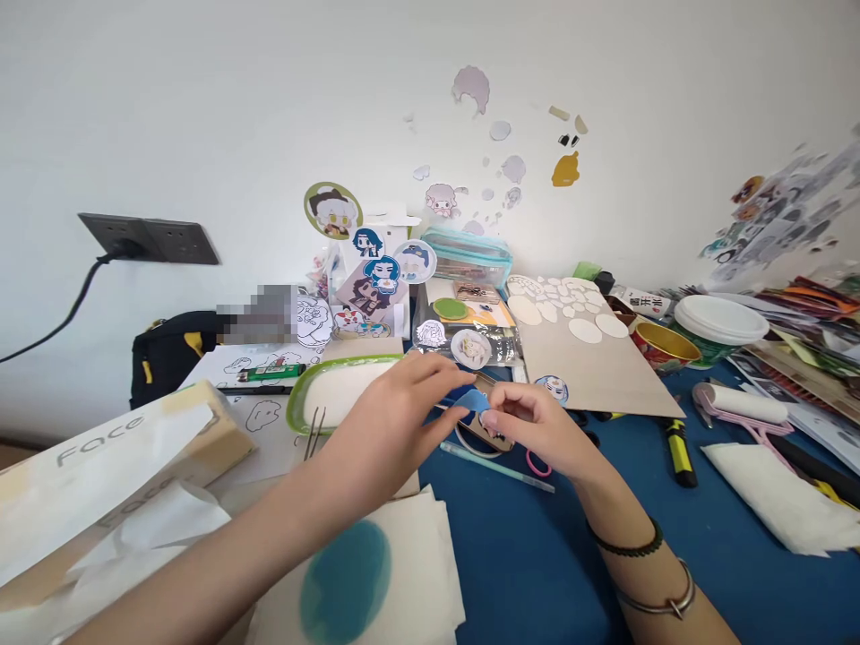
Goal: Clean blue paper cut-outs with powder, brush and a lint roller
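Note:
A small light-blue paper piece [472, 400], slightly curved, is between my two hands above the desk. My left hand [403, 408] has its thumb and forefinger at the piece's left end. The fingers of my right hand [537, 419] pinch its right end. Beneath them lies a small brown tray [498, 442], partly hidden by the hands. A pale-green pen [501, 468] and a pink ring-shaped handle [536, 464] lie just in front. Left of my left hand is a green-rimmed tray [299, 399] with a white surface, and tweezers [313, 432] rest at its edge.
White tissue with a teal oval stain [346, 582] lies at the front. A tissue box [134, 475] stands at left. A cardboard sheet [591, 367] with white cut-outs lies behind my right hand. At right are a yellow utility knife [681, 452], a lint roller [743, 403] and a white-lidded tub [720, 318].

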Action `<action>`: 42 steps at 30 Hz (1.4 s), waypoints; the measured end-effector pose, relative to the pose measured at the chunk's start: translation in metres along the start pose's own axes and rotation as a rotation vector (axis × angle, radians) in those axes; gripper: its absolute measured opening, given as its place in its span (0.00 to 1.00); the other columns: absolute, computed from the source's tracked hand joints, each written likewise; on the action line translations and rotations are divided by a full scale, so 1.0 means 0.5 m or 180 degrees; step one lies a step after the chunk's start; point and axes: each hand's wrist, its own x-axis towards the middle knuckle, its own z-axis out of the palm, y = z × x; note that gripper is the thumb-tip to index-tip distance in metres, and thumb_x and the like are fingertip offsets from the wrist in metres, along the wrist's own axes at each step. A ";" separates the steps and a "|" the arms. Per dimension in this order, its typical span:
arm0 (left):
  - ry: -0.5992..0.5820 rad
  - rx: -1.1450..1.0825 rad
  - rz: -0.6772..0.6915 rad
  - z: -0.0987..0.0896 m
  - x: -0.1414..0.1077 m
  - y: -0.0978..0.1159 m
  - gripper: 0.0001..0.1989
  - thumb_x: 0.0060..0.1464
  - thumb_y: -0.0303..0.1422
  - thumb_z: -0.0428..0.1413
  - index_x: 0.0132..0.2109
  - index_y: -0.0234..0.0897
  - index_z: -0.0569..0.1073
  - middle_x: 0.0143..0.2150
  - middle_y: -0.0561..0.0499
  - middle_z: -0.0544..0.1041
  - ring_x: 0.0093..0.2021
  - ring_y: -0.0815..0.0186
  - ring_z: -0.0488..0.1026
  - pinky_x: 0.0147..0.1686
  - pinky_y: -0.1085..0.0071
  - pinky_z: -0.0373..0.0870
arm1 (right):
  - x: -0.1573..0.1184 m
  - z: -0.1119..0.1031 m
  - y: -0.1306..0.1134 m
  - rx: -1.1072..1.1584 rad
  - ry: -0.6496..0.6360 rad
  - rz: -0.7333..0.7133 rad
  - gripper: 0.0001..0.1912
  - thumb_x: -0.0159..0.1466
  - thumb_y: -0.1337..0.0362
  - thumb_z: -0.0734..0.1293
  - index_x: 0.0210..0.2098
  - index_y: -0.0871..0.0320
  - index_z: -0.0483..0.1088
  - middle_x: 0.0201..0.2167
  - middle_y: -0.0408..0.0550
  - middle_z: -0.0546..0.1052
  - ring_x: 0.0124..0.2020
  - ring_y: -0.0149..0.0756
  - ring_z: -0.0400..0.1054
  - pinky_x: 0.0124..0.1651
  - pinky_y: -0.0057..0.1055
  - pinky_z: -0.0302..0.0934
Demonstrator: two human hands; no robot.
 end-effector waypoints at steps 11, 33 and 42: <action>-0.0048 -0.0006 0.0302 0.014 -0.008 0.007 0.09 0.58 0.24 0.54 0.45 0.37 0.74 0.42 0.49 0.76 0.41 0.65 0.73 0.40 0.69 0.71 | -0.004 0.011 0.003 0.0591 -0.0360 -0.0262 0.14 0.65 0.57 0.65 0.27 0.59 0.67 0.23 0.41 0.67 0.21 0.25 0.53 0.25 0.27 0.46; 0.0443 -0.0298 0.0315 0.012 -0.007 0.018 0.11 0.55 0.22 0.56 0.44 0.39 0.74 0.43 0.52 0.77 0.43 0.71 0.74 0.44 0.76 0.69 | -0.004 0.028 0.008 0.1271 -0.0469 -0.0325 0.11 0.66 0.58 0.64 0.31 0.58 0.65 0.24 0.39 0.67 0.19 0.23 0.54 0.25 0.25 0.48; 0.0437 -0.0195 0.0348 0.011 -0.011 0.021 0.11 0.56 0.22 0.55 0.44 0.40 0.74 0.43 0.51 0.77 0.43 0.68 0.74 0.43 0.73 0.70 | -0.004 0.028 0.002 0.1297 -0.0582 -0.0279 0.11 0.68 0.58 0.62 0.33 0.59 0.66 0.25 0.40 0.67 0.20 0.23 0.56 0.25 0.26 0.48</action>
